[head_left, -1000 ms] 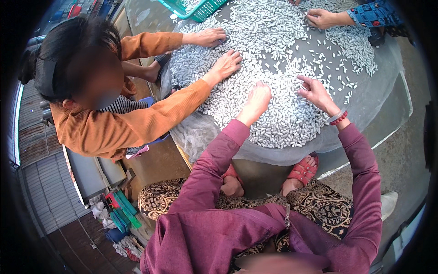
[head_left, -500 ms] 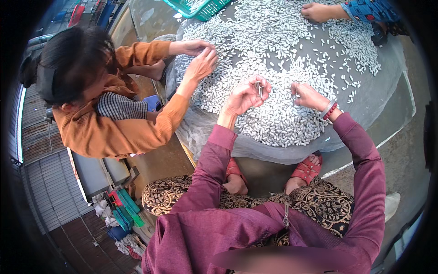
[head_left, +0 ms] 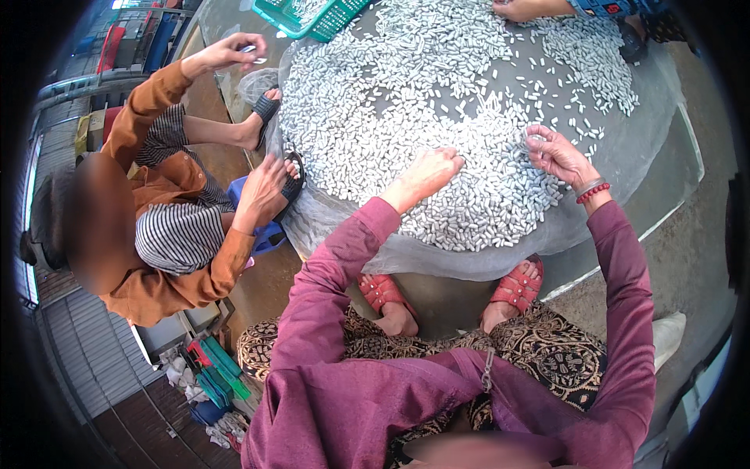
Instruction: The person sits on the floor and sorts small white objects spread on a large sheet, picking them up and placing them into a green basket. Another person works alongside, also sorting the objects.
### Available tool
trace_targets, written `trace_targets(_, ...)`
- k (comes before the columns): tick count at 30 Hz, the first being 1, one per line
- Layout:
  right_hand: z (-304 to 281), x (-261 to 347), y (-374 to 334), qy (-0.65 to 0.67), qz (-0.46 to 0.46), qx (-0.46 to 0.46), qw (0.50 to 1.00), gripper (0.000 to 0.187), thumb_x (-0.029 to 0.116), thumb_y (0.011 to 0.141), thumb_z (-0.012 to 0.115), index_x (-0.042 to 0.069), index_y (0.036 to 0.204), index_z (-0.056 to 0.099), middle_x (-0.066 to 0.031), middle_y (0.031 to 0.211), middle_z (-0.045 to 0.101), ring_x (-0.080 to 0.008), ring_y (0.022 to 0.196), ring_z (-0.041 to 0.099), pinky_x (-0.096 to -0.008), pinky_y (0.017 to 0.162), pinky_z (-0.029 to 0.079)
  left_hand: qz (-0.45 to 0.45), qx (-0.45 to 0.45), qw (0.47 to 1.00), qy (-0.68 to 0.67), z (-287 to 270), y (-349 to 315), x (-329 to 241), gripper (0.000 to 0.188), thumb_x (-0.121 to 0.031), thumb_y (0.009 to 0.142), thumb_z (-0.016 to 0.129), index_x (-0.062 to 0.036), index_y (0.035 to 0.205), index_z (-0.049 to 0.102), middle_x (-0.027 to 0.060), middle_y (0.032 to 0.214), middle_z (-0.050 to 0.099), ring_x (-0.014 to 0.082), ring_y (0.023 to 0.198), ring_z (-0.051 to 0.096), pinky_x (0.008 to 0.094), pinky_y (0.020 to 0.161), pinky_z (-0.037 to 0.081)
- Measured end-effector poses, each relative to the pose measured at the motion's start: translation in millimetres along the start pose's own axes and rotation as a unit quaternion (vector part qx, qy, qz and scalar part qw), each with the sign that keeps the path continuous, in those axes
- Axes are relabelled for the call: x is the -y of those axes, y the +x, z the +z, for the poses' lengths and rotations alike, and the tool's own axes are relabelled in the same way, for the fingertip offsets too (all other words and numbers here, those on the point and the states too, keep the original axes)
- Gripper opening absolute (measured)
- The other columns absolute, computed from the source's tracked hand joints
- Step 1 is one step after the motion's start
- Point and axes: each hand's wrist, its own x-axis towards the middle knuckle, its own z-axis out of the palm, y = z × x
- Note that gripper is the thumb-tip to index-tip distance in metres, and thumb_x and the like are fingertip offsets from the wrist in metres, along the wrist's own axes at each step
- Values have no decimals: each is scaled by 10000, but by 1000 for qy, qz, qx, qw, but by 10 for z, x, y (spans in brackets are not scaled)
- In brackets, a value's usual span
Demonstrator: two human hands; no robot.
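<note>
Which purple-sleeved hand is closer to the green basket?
Left: the left hand is over the pellets, below and right of the green basket; the right hand is farther off to the right.

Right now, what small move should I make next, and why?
Perhaps have your left hand pinch from the pile of silvery pieces, since that hand's fingertips appear right at them; your right hand is curled over the pile's right side.
</note>
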Motion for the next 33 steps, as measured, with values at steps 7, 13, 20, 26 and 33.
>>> trace_targets(7, 256, 18, -21, -84, 5, 10, 996, 334, 66, 836, 624, 93, 1153, 521, 26, 712, 515, -51, 569, 453, -196, 498, 382, -248, -142, 632, -720, -390, -4, 282, 113, -155, 860, 487, -65, 916, 525, 46, 839, 543, 124, 635, 463, 214, 469, 380)
trace_targets(13, 314, -374, 96, -791, -274, 11, 547, 249, 118, 787, 614, 129, 1030, 557, -94, 746, 576, -296, 715, 600, -387, 605, 471, -235, -96, 557, -790, -452, 435, 261, 196, -158, 808, 483, -28, 929, 566, -5, 687, 484, 94, 518, 389, 195, 401, 295)
trace_targets(20, 303, -427, 49, -842, -297, 4, 450, 115, 88, 825, 470, 47, 922, 514, -113, 799, 576, -264, 767, 618, -369, 618, 488, -276, -56, 957, -66, 35, 772, 142, 277, -238, 734, 703, 31, 738, 636, 229, 772, 626, 382, 751, 626, 448, 642, 497)
trace_targets(26, 278, -484, 28, -788, -316, -22, 528, 104, 82, 811, 509, 38, 900, 537, -118, 782, 582, -277, 743, 612, -387, 589, 483, -295, -98, 911, -271, -165, 648, 30, 158, -136, 808, 598, -2, 756, 665, 115, 691, 661, 203, 668, 630, 350, 602, 493)
trace_targets(33, 289, -376, 259, -705, -178, -34, 686, 236, 234, 774, 644, 3, 771, 598, -126, 600, 570, -278, 589, 584, -391, 551, 444, -148, -133, 446, -873, -314, 447, 314, 227, -158, 826, 469, -21, 991, 543, 47, 818, 497, 117, 656, 461, 184, 388, 293)
